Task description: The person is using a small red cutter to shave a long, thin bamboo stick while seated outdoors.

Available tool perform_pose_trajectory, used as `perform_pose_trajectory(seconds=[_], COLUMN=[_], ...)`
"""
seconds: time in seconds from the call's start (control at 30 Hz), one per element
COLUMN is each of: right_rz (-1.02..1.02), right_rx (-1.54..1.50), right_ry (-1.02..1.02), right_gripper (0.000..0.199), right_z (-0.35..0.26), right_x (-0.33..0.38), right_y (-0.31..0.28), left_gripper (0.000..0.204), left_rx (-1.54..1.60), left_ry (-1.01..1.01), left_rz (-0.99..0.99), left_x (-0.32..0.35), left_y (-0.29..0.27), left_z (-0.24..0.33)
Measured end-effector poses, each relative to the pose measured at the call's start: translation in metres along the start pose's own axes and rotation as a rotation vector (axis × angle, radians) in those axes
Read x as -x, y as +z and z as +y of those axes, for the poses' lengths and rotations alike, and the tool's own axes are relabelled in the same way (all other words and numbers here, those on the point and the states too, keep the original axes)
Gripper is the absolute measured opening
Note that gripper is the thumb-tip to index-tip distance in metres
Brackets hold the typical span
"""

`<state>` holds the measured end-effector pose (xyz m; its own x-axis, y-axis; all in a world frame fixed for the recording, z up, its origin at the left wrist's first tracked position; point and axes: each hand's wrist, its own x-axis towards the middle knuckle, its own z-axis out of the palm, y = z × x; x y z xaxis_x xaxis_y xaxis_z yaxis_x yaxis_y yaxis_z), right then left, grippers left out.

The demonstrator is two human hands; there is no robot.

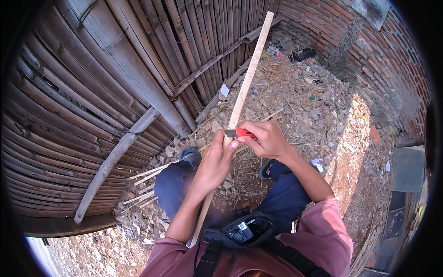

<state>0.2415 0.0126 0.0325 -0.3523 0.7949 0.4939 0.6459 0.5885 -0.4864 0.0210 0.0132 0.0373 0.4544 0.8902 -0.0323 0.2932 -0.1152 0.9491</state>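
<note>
Bamboo strip [247, 76], long and pale, runs from the person's lap up and away toward the top of the view, tilted slightly right, its far end against the bamboo fence [115, 69]. At far left that fence curves across the view, with a loose bamboo pole [115, 157] leaning along its foot and thin bamboo slivers [145, 177] on the rubble ground [323, 111] beside it. The left hand [214, 166] comes up from the lower edge, forearm straight, fingers clenched around the strip near its middle, thumb pressed up along it. Just right, the right hand [267, 138] bends inward at the wrist, fingers closed on a red-handled knife [240, 133] whose blade lies against the strip just above the left thumb. Both knees, in dark trousers, flank the strip. A brick wall [383, 51] stands at right.
</note>
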Motion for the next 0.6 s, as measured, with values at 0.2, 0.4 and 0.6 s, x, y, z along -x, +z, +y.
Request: perform_pose_trajectory(seconds=[0.2,0.4,0.6], right_rz=[-0.036,-0.003,-0.019], right_rx=[-0.02,0.02,-0.002], right_ry=[0.011,0.016,0.053], right_gripper=[0.019,0.018,0.016], right_z=[0.004,-0.001,-0.009], right_x=[0.008,0.008,0.005], right_y=[0.013,0.019,0.022], left_gripper=[0.032,0.029,0.033], left_rx=[0.072,0.117,0.06], left_ry=[0.088,0.126,0.087], left_rz=[0.086,0.102,0.104], left_x=[-0.004,-0.003,-0.001], left_y=[0.011,0.011,0.006], left_z=[-0.021,-0.027,-0.027])
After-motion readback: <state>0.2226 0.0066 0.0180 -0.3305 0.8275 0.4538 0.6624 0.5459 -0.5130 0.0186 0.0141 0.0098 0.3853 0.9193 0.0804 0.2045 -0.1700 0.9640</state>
